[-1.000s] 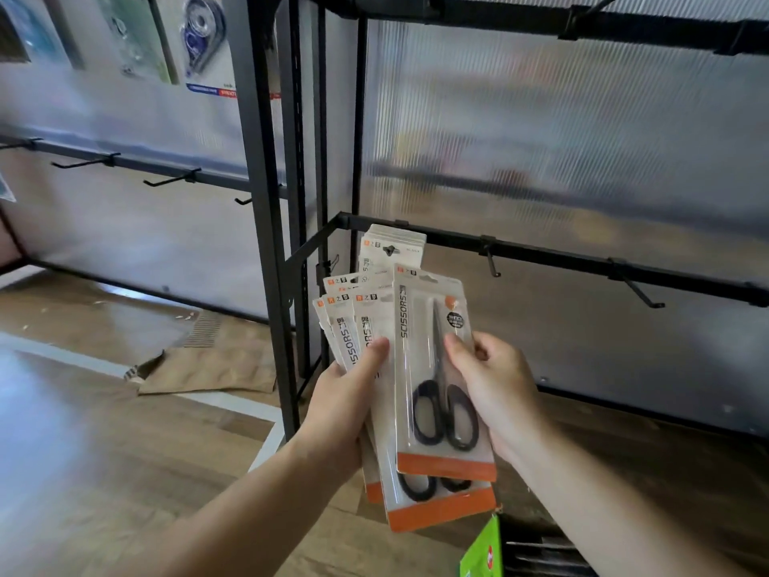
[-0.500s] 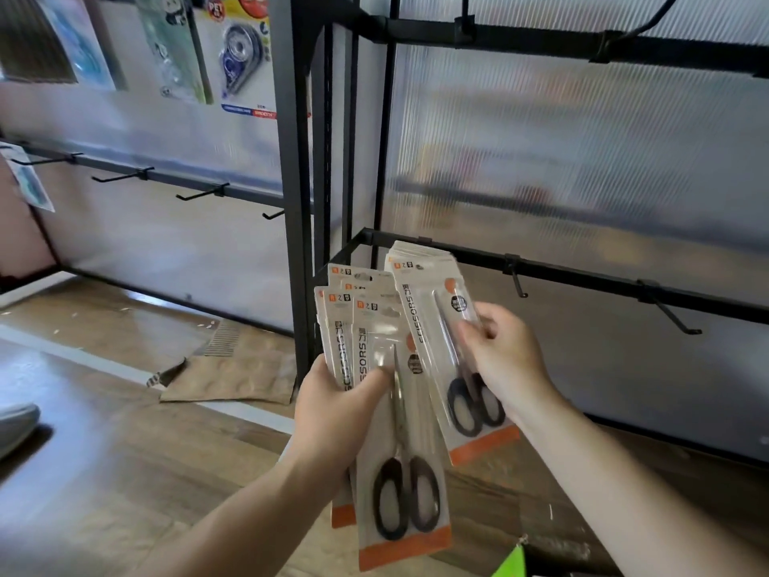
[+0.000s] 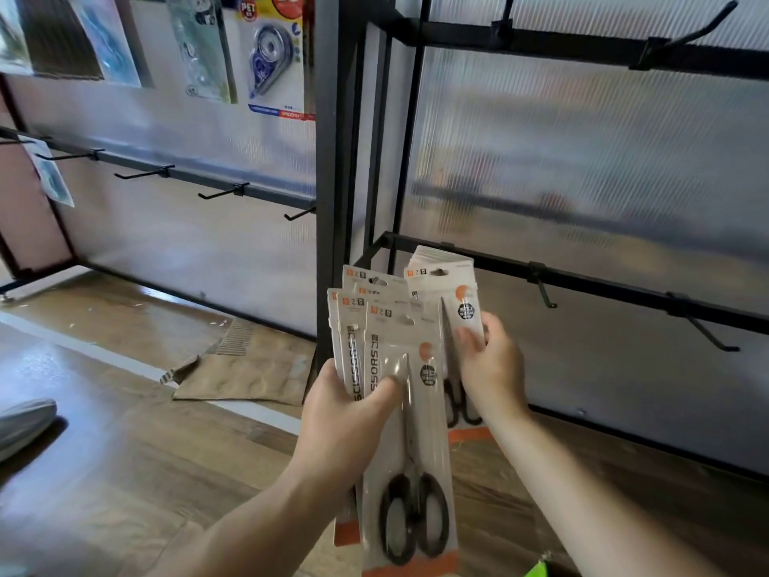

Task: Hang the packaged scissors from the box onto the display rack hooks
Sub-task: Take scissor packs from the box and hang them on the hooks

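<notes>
— Both hands are full: left hand [image 3: 345,414] curled round a fan of packs [image 3: 416,451], right hand [image 3: 491,368] pinching one pack [image 3: 457,293] by its edge, up beside the rack's [image 3: 328,160] lower rail [image 3: 603,283].
— Where should it go?
— More packs [image 3: 437,255] seem hung just behind it, so that hook, I'd guess, though I can't see it. A free hook [image 3: 545,295] sits further right.
— Any tip?
— Keep the card square, line its little hole [image 3: 437,271] up with the hook tip, then slide it on.
</notes>
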The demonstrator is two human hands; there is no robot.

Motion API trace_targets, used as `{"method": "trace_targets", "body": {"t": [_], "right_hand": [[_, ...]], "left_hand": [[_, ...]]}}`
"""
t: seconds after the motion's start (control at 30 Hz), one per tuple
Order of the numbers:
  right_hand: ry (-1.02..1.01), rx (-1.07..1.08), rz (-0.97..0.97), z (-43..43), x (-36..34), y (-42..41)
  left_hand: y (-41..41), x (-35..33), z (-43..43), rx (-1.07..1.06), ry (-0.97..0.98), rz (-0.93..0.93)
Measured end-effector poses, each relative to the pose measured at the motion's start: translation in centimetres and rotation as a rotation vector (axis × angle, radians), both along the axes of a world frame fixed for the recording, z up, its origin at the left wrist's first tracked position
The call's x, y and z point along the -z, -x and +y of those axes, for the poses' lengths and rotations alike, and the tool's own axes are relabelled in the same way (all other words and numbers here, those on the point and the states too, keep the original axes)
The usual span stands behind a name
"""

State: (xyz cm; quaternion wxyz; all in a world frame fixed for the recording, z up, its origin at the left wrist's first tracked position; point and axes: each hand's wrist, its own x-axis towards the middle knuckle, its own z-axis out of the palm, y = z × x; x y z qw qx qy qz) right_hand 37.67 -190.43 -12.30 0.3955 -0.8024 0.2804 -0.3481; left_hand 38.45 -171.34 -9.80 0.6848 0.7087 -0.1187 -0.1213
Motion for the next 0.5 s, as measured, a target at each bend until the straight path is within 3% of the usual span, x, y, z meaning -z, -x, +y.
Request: {"method": "trace_targets", "body": {"t": [0.33, 0.5], "right_hand": [[-0.033, 0.068, -0.03, 0.0, 1.2, -1.5], [-0.023, 0.081, 0.055, -1.0, 1.5, -3.6]], "left_hand": [[-0.9, 0.5, 0.0, -0.003, 0.003, 0.038], [-0.8, 0.7, -0.4, 0.002, 0.025, 0.068]]}}
